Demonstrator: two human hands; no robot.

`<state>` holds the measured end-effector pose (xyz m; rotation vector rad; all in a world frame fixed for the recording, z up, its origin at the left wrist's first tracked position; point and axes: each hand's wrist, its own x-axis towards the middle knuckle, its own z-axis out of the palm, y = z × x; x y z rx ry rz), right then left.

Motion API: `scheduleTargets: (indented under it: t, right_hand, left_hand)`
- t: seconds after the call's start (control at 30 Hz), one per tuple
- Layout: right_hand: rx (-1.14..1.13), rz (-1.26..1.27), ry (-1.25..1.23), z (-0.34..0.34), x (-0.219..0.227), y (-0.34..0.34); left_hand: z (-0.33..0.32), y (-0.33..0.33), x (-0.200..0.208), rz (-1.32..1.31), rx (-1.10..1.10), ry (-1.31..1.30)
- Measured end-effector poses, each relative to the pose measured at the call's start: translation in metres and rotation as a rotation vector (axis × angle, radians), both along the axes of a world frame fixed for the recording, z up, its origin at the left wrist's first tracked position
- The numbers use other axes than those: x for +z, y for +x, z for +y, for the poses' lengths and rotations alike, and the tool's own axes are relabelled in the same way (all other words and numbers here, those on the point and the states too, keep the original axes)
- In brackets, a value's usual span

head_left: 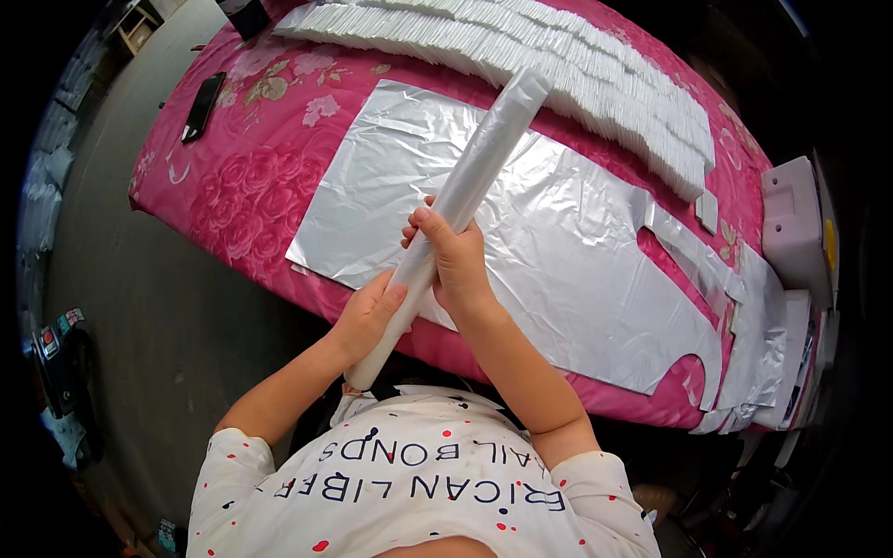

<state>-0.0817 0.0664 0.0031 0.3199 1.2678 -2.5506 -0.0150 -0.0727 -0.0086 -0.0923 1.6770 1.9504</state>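
Observation:
A long, whitish translucent roll of plastic film (pixel 491 139) slants from my body up over the table. My left hand (pixel 368 314) is closed round its lower part, close to the near table edge. Higher up, my right hand (pixel 456 259) wraps the middle of the roll, thumb on top. Beneath it lies a flat stack of silvery-white plastic vest bags (pixel 577 270), with cut-out handles at the right end. The roll covers part of that stack.
Rows of folded white packets (pixel 558 65) line the table's far side. A black phone (pixel 203 107) and a dark container (pixel 244 17) are at the left. White plastic bins (pixel 795 223) stand at the right. A pink floral cloth (pixel 246 200) covers the table.

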Motion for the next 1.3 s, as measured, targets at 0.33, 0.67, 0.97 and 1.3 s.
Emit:
scheduleTargets:
  t: [0.33,0.67,0.97,1.3]
  right_hand:
    - [-0.396,-0.005,0.172,0.164,-0.037,-0.045]
    - [0.354,-0.013,0.704,0.184,-0.014,-0.027]
    - [0.455,0.008,0.715,0.200,-0.021,-0.027]
    - [-0.052,-0.069,0.928,0.379,-0.019,-0.032]
  left_hand:
    - [-0.019,0.048,-0.012,-0.421,-0.322,-0.167]
    - [-0.012,0.059,-0.001,-0.173,-0.314,-0.483]
    - [-0.008,0.056,0.009,-0.085,-0.389,-0.590]
    - [-0.102,0.064,-0.032,-0.507,-0.686,-0.223]
